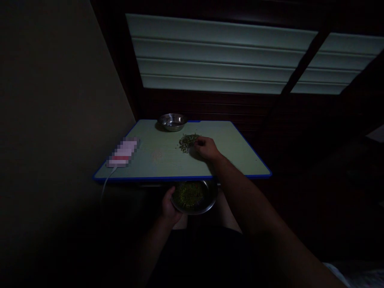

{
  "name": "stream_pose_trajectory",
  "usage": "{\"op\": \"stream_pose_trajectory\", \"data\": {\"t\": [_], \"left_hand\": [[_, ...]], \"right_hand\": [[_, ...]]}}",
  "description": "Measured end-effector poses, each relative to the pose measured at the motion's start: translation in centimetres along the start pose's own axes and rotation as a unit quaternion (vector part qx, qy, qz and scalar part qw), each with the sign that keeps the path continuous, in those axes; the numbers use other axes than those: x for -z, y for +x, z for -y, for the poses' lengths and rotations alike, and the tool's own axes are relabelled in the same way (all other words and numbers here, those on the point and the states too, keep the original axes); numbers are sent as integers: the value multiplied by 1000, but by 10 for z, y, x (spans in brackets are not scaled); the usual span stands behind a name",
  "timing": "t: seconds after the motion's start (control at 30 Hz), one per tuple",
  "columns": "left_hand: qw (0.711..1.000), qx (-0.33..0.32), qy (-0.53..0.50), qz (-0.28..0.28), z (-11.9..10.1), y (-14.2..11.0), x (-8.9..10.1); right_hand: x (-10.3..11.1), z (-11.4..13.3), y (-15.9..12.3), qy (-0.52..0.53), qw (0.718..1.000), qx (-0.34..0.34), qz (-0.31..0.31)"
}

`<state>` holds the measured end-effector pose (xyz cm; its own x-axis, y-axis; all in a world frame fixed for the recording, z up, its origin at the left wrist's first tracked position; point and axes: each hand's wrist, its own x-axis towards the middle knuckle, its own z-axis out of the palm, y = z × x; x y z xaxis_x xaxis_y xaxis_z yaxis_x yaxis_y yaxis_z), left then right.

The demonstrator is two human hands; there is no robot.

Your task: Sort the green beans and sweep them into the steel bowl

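Observation:
My left hand (168,207) grips the rim of a steel bowl (210,203) filled with small green grains, held just below the near edge of the low table (228,160). My right hand (206,148) rests on the tabletop with its fingers curled against a small pile of green grains (186,141). In the dim light I cannot make out whether any grains are under the fingers.
An empty steel bowl (172,121) stands at the table's far edge. A blurred-out flat object (123,152) with a white cable (105,185) lies on the left of the table. A wall is at the left, a louvred window behind.

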<state>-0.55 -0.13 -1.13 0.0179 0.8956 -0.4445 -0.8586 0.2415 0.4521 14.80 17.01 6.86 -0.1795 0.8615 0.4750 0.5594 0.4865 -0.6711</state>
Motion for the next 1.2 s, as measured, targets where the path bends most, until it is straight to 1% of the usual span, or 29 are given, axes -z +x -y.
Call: {"op": "stream_pose_trajectory", "data": {"t": [0.17, 0.3, 0.4, 0.47, 0.63, 0.7, 0.83, 1.0, 1.2], "left_hand": [[1000, 5, -10, -24, 0, 0, -1], [1000, 16, -15, -22, 0, -1, -4], [998, 23, -2, -53, 0, -2, -3], [998, 42, 11, -51, 0, -1, -2], [997, 56, -2, -56, 0, 0, -1], [997, 52, -9, -57, 0, 0, -2], [997, 63, -12, -46, -1, -1, -4], [997, 66, -15, -45, -1, 0, -1], [998, 58, -17, -30, 3, 3, 2]], "right_hand": [[-1, 0, -2, 16, 1000, -17, 3], [-2, 3, -4, 38, 999, -38, -1], [-2, 3, -5, 52, 998, -46, 0], [-2, 3, -5, 55, 997, -51, 8], [-1, 1, -7, 39, 998, -48, 21], [-1, 1, -7, 38, 998, -49, 19], [0, 1, -8, 57, 997, -54, 19], [2, 7, -9, 74, 995, -64, 32], [4, 11, -9, 79, 994, -69, 38]]}}
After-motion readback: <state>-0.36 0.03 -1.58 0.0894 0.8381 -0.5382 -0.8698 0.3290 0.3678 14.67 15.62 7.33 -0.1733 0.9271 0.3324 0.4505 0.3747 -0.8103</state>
